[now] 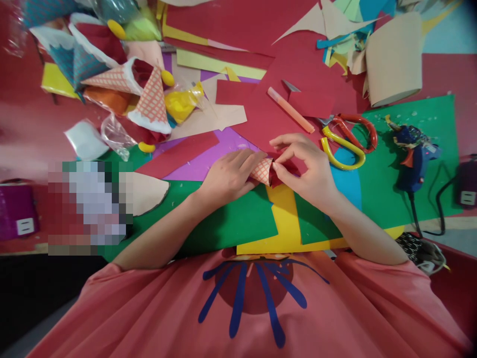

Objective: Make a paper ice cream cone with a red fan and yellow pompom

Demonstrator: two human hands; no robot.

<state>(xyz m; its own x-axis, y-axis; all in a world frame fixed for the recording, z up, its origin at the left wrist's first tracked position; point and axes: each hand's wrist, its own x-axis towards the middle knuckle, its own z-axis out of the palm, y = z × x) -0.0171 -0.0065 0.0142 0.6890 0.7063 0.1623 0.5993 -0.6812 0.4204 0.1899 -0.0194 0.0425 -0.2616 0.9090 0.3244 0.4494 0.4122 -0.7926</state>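
Note:
A small paper cone [262, 171] with an orange lattice pattern lies on its side between my hands. My left hand [233, 171] is wrapped over its narrow part, hiding the tip. At the wide mouth, my right hand [305, 169] pinches the rim, thumb against forefinger. Dark red paper [288, 170] shows inside and just beyond the mouth, partly behind my right fingers. Scissors [348, 141] with one red and one yellow handle lie right of my right hand. Beyond the hands is an orange marker [291, 110].
Finished-looking cones [151, 102] with white rims pile up at the upper left. A blue glue gun [419, 161] with a cord sits at the right on green sheet [383, 199]. A beige paper cup shape [395, 59] stands at the back right, near paper scraps.

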